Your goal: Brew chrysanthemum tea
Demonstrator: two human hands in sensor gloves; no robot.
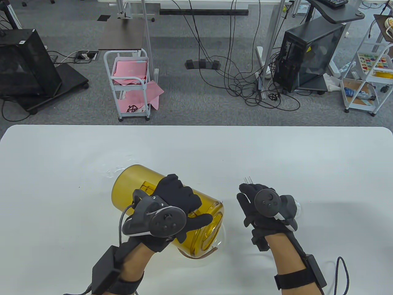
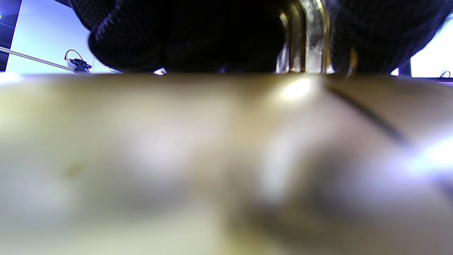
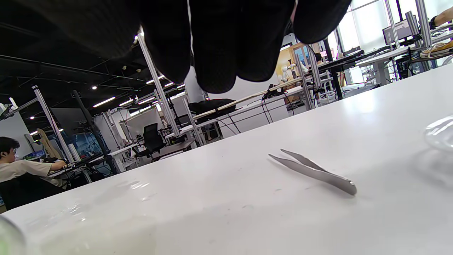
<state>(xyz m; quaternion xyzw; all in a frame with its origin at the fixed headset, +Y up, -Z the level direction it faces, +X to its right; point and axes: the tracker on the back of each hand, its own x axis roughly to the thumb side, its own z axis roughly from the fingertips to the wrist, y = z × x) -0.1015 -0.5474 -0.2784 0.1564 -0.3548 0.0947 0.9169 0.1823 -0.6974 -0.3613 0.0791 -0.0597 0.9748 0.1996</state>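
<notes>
A large amber see-through jar (image 1: pixel 132 184) is tipped on its side, mouth toward the lower right, and my left hand (image 1: pixel 187 199) grips it round the middle. Close up in the left wrist view, the jar (image 2: pixel 177 141) is a blur under my gloved fingers (image 2: pixel 177 35). Under the mouth I see a clear glass rim (image 1: pixel 221 242) and a brown strap (image 1: pixel 199 253). My right hand (image 1: pixel 248 199) hovers with relaxed fingers (image 3: pixel 216 46) over metal tweezers (image 3: pixel 311 171), which lie flat on the table and are touched by nothing. Only their tips (image 1: pixel 248 179) show from above.
The white table (image 1: pixel 61 184) carries a faint clear glassy thing (image 1: pixel 107 172) behind the jar and another clear glass piece (image 3: pixel 440 134) just right of my right hand. Beyond the far table edge stand carts, cables and computer cases on the floor.
</notes>
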